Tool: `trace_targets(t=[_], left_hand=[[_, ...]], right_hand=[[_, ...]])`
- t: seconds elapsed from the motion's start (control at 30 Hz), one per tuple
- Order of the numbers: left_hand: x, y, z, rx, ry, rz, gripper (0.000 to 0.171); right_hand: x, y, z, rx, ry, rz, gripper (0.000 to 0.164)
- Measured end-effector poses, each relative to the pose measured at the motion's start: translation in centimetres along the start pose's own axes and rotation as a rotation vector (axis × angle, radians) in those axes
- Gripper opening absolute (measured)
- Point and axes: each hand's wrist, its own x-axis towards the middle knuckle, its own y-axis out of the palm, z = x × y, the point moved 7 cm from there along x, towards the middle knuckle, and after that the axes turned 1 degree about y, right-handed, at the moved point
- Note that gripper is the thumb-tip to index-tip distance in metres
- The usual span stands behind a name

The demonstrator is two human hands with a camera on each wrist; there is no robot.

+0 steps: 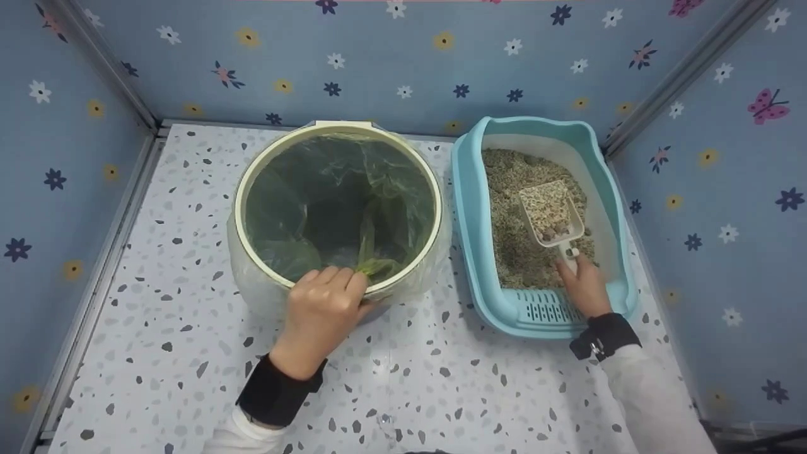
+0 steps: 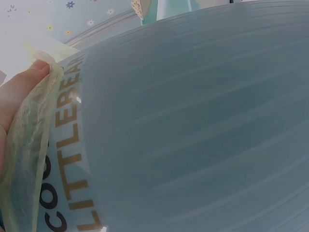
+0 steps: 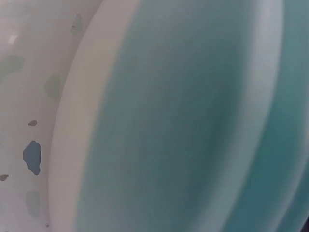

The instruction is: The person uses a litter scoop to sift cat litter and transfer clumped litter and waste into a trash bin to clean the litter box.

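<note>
**Blue flowered walls (image 1: 378,69) enclosed a speckled white surface (image 1: 403,403)**

The back wall (image 1: 416,69) ran straight across the far side, with the left wall (image 1: 69,145) and the right wall (image 1: 744,189) meeting it at the corners. White, yellow and dark blue flowers were scattered over all three, and a pink butterfly (image 1: 768,106) showed on the right. Grey metal posts stood in the left corner (image 1: 107,63) and right corner (image 1: 684,75), while a metal strip (image 1: 94,284) edged the surface on its left. Grey flecks (image 3: 32,157) of uneven shape dotted the white. The light was soft overall, though the upper left of the left wrist view was washed out.
</note>
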Motion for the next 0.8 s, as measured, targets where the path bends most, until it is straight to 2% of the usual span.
trace_targets(t=[0.5, 0.67, 0.8], left_hand=[[0.0, 0.1, 0.0, -0.009, -0.001, 0.005, 0.044], [0.0, 0.0, 0.0, -0.010, -0.003, 0.002, 0.044], [-0.1, 0.1, 0.0, -0.007, -0.002, 0.000, 0.045]], right_hand=[[-0.1, -1.5, 1.2, 0.017, -0.004, -0.176, 0.036], [0.1, -1.7, 1.4, 0.082, 0.013, -0.158, 0.035], [0.2, -1.5, 1.3, 0.145, 0.059, -0.124, 0.032]])
